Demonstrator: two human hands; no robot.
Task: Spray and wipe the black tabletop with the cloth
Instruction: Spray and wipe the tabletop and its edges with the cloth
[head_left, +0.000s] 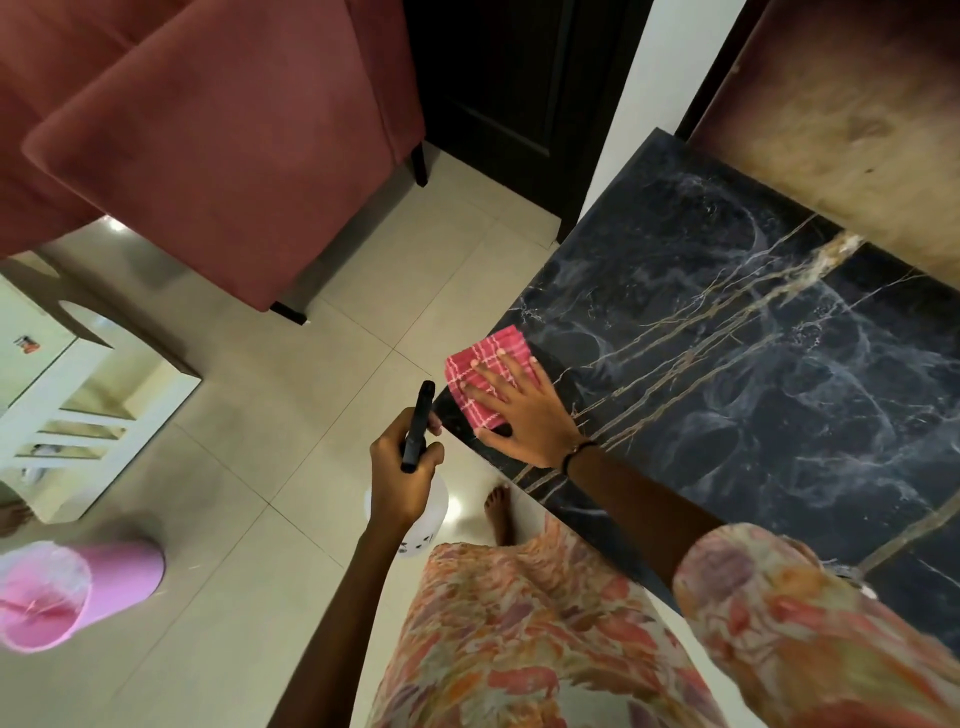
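**Cloth pressed flat at the tabletop's corner, spray bottle held off the edge**

A red-and-white checked cloth (485, 376) is laid at the near left corner of the black marble tabletop (753, 374), one corner of it reaching slightly past the table's left edge. It is pressed down by the right hand (519, 410), whose fingers are spread apart and straight over the fabric; the lower part of the cloth is covered by the palm. A dark band (579, 453) is worn at that wrist, and the upper arm is covered by a floral sleeve (810, 623).

A spray bottle (415, 499) is held by the left hand (402, 470) just beside the tabletop's corner, over the tiled floor (291, 426). The fingers are clamped around the black trigger head, which is seen pointing upward in the view; the translucent white body is mostly hidden behind the hand and wrist, and its print cannot be read.

The tabletop's right side is cut off by the frame, and its far edge is overlapped by a worn brown surface (852, 124) whose nature cannot be made out. A red upholstered chair (223, 150) is seen at upper left, partly cropped. A pink bucket (67, 592) is cut off at the left border. A bare foot (500, 512) is visible beside the table's edge.
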